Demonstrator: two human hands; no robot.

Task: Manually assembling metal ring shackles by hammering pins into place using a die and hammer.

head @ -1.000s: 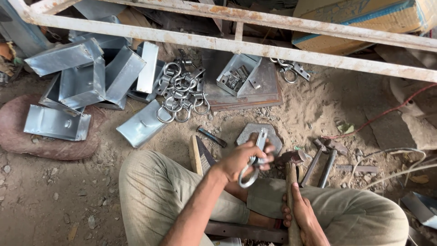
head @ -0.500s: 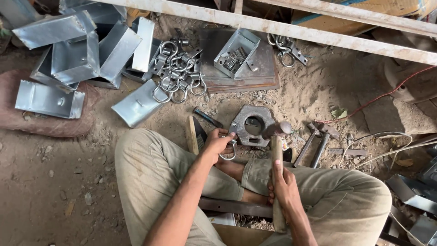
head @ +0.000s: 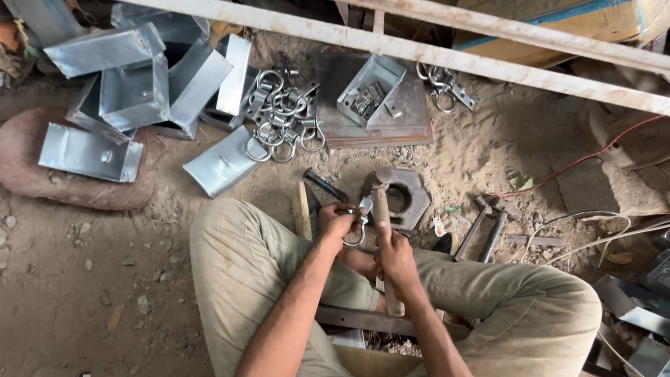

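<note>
I pin the ring clip (head: 357, 222) with left hand (head: 335, 222) beside the hex block (head: 405, 199); right hand (head: 396, 258) grips hammer (head: 382, 209). Next calls for a square strike.

On the sandy dirt floor (head: 105, 279), a heavy hexagonal steel nut block (head: 405, 199) lies at the middle. The left hand (head: 337, 223) rests just beside its near left edge, holding a small ring-and-plate metal latch (head: 359, 222); the right hand (head: 396, 257) sits nearer, gripping a wooden-handled hammer (head: 382, 209) whose head lies over the block. Behind the block lies a flat rusty steel plate (head: 412, 119) carrying an open galvanised tray of small parts (head: 370, 89). Left of the plate lies a heap of ring latches (head: 283, 115), and further left a pile of folded galvanised sheet-metal boxes (head: 139, 84). Right of the block lie two spare hammers (head: 488, 223).
</note>
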